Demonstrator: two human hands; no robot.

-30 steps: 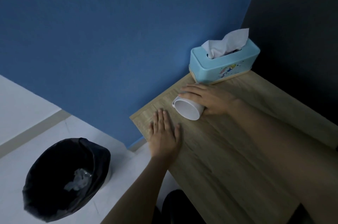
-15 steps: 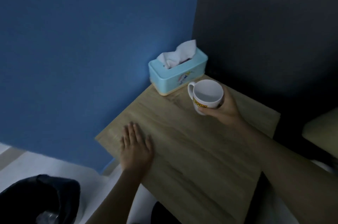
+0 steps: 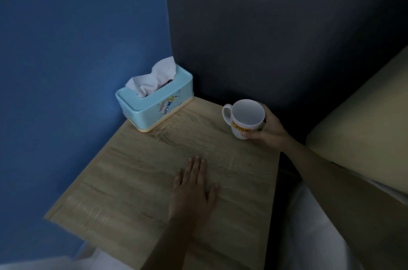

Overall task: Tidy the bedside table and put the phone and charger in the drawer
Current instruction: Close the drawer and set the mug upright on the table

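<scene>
The wooden bedside table (image 3: 136,181) fills the middle of the view. My right hand (image 3: 270,129) grips a white mug (image 3: 245,117) with a yellow label, upright, at the table's far right part; I cannot tell whether its base touches the wood. The mug is empty and its handle points left. My left hand (image 3: 193,190) lies flat on the tabletop, fingers apart, holding nothing. A light blue tissue box (image 3: 159,102) with a white tissue sticking out stands at the far corner against the wall. No phone, charger or drawer is in view.
A blue wall (image 3: 77,49) borders the table on the left and a dark wall (image 3: 276,27) at the back. A beige bed edge (image 3: 364,126) lies to the right, with a dark gap between it and the table.
My right hand lifted the mug from lying on its side near the tissue box, turned it upright and carried it to the right. The view swung right; the black bin left the frame.
</scene>
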